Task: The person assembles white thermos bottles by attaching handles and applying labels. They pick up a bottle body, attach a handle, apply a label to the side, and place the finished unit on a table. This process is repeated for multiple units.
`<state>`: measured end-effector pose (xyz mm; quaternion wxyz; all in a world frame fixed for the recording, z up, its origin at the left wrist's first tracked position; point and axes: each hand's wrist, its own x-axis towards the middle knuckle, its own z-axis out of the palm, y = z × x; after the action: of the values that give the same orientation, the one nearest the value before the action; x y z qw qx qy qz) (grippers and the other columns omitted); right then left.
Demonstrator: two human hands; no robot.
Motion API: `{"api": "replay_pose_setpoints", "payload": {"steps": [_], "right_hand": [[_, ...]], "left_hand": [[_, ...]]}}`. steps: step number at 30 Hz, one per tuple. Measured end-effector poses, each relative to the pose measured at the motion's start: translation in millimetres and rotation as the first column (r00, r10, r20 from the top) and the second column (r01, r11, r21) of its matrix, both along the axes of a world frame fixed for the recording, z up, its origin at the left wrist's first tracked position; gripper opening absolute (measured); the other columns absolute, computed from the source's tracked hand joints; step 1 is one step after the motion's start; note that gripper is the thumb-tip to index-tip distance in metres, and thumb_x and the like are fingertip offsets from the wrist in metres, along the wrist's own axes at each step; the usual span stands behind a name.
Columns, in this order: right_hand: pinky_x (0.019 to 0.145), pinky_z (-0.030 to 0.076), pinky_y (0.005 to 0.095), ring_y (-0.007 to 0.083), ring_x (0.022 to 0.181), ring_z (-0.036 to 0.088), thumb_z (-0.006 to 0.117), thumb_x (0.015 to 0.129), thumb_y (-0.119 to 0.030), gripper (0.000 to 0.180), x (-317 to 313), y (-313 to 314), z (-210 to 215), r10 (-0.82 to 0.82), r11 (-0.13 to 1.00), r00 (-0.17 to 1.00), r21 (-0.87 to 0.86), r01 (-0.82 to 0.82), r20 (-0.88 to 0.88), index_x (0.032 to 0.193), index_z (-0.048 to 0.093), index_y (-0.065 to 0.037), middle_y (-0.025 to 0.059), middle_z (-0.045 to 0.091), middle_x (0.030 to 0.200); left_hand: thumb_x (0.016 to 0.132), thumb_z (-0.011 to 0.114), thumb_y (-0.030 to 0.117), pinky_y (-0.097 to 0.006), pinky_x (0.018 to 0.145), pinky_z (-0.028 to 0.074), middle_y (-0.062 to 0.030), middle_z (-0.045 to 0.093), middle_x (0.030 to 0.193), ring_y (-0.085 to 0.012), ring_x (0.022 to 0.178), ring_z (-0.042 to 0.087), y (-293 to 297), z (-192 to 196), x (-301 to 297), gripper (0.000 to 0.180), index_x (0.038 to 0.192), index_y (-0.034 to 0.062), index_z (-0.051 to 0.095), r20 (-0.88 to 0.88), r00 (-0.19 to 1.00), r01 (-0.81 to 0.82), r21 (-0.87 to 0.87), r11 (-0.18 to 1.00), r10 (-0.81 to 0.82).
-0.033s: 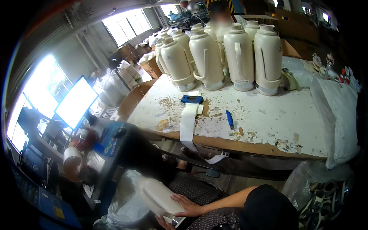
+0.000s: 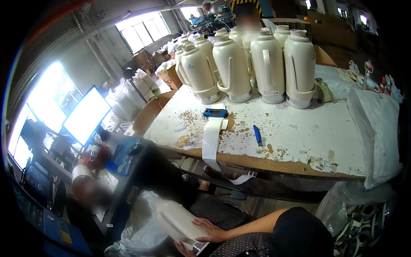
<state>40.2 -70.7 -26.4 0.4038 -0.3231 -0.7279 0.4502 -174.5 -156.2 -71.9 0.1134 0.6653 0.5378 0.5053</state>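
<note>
A cream thermos flask (image 2: pixel 177 220) lies tilted across my lap, its silvery base end pointing toward the lower right. My right hand (image 2: pixel 208 230) rests on its side near the base, fingers laid over the curved body. At the lower edge of the picture, my left hand (image 2: pixel 184 249) holds the flask by its base end; only some of its fingers show, and the rest is hidden. Crumpled white plastic (image 2: pixel 139 227) lies beside and under the flask. Dark patterned cloth (image 2: pixel 218 212) covers my lap.
On the worn white table (image 2: pixel 295 141) stand several cream thermos flasks (image 2: pixel 267 64). A blue cutter (image 2: pixel 257 135), a blue tool (image 2: pixel 215 112) and a white label strip (image 2: pixel 210 143) lie nearer. A bright monitor (image 2: pixel 87 115) stands left; a plastic bag of dark rings (image 2: pixel 364 218) is right.
</note>
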Motion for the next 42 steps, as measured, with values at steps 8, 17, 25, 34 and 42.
{"api": "replay_pose_setpoints", "payload": {"steps": [8,17,25,34,42], "right_hand": [[0.115,0.02,0.0438,0.0314,0.142,0.025,0.051,0.097,-0.037,0.058,4,2,-16,-0.036,0.999,0.986,0.024,0.04,-0.16,0.144,0.038,-0.006,0.0182,0.027,0.153],[0.116,0.02,0.041,0.0305,0.141,0.027,0.047,0.1,-0.032,0.054,0,5,-25,-0.033,0.999,0.965,-0.022,0.029,-0.258,0.144,0.037,-0.004,0.0156,0.03,0.152],[0.118,0.013,0.0433,0.0377,0.145,0.01,0.062,0.078,-0.068,0.115,-7,-8,25,-0.005,0.941,0.984,-0.333,0.064,0.178,0.15,0.006,0.003,0.0271,0.009,0.155],[0.116,0.013,0.0455,0.0381,0.145,0.011,0.055,0.088,-0.061,0.094,-2,-2,-15,0.032,0.987,0.998,-0.158,-0.041,-0.056,0.151,0.016,-0.004,0.0226,0.015,0.155],[0.117,0.011,0.0473,0.038,0.146,0.005,0.07,0.074,-0.061,0.113,8,-4,12,0.119,0.978,0.992,-0.176,-0.111,0.036,0.152,0.01,-0.004,0.0256,0.009,0.155]], "left_hand": [[0.097,0.053,0.036,-0.051,0.11,0.029,-0.0234,0.014,0.154,-0.0383,0.139,0.024,5,42,25,0.063,0.148,0.0051,0.031,-0.003,0.988,-0.151,-0.19,0.97,0.153],[0.093,0.061,0.032,-0.049,0.111,0.028,-0.0244,0.021,0.152,-0.0406,0.136,0.027,13,31,21,0.066,0.146,0.0029,0.033,-0.29,0.94,-0.21,-0.075,0.975,0.18],[0.087,0.069,0.037,-0.048,0.112,0.028,-0.024,0.027,0.15,-0.0392,0.136,0.03,-4,31,30,0.079,0.145,-0.0012,0.031,0.146,0.979,-0.119,-0.146,0.982,0.14],[0.088,0.069,0.037,-0.049,0.112,0.028,-0.0243,0.027,0.15,-0.0383,0.137,0.03,-12,49,35,0.08,0.145,-0.0024,0.03,-0.081,0.982,-0.18,-0.085,0.98,0.173],[0.087,0.07,0.037,-0.049,0.112,0.028,-0.0257,0.026,0.15,-0.0394,0.137,0.029,-12,62,40,0.083,0.146,-0.0027,0.028,-0.093,0.978,-0.199,-0.146,0.969,0.187]]}}
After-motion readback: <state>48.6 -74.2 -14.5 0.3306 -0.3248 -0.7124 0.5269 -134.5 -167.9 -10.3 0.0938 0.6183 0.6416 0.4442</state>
